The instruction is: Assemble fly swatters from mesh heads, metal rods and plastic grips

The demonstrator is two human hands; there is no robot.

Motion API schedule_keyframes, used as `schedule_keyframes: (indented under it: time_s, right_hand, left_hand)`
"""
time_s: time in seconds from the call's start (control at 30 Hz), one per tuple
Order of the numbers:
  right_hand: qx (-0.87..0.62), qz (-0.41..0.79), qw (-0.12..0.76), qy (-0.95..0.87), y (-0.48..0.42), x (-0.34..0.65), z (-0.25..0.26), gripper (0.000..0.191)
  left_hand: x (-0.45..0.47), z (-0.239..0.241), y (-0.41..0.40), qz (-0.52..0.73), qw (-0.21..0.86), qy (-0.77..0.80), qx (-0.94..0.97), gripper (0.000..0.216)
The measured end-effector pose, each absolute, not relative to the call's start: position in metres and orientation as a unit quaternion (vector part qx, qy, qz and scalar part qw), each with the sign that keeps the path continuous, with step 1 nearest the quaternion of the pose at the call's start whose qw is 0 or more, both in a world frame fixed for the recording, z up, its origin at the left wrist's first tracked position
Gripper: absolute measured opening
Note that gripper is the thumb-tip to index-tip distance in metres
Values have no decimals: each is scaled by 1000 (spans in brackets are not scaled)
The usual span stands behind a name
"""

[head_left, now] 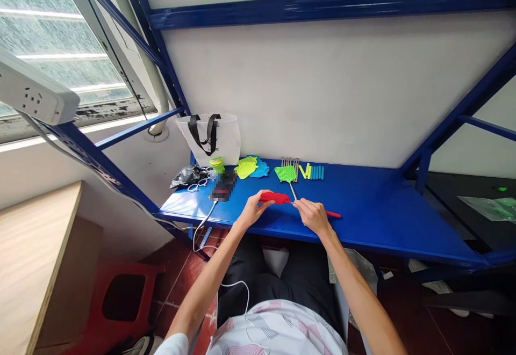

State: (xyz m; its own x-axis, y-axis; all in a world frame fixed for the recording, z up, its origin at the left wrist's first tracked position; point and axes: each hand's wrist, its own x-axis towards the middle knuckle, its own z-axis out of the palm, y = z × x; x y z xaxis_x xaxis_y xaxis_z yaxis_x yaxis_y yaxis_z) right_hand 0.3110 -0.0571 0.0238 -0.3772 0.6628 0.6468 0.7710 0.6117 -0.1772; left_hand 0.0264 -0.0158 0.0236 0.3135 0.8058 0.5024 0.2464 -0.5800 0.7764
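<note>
Tote [229, 139] upright, contents hidden; both hands [312, 216] hold red swatter [274, 198]

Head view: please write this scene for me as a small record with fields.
Left hand: holds red mesh head
Right hand: closed near that head's narrow end; red handle sticks out beyond
Behind hands: green swatter on blue table
Right of swatter: yellow tubes, blue tubes
Left of swatter: yellow mesh piece, white bag
</note>
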Motion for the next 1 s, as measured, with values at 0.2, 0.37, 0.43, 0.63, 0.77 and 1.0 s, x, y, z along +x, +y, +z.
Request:
schedule_keyframes:
  time_s: [0.2, 0.37, 0.43, 0.63, 0.77, 1.0]
  right_hand:
    - [-413, -74, 371, -828, -58, 315, 24, 39]
    - [-430, -106, 355, -823, -59, 310, 30, 33]
    - [-436, -124, 356, -817, -60, 309, 32, 31]
    - [-452, -127, 366, -804, -66, 301, 41, 38]
    - [-483, -51, 388, -783, -80, 289, 62, 43]
    - [-522, 280, 504, -628, -96, 289, 90, 49]
  left_hand:
    - [26, 50, -26, 443, 228, 326, 804, 42]
    - [19, 63, -25, 446, 365, 376, 726, 53]
    - [20, 62, -24, 460, 410, 377, 691, 54]
    - [25, 54, -22, 468, 401, 359, 700, 51]
    - [21, 56, -21, 501, 330, 356, 717, 50]
    - [43, 65, -33, 562, 366, 429, 605, 70]
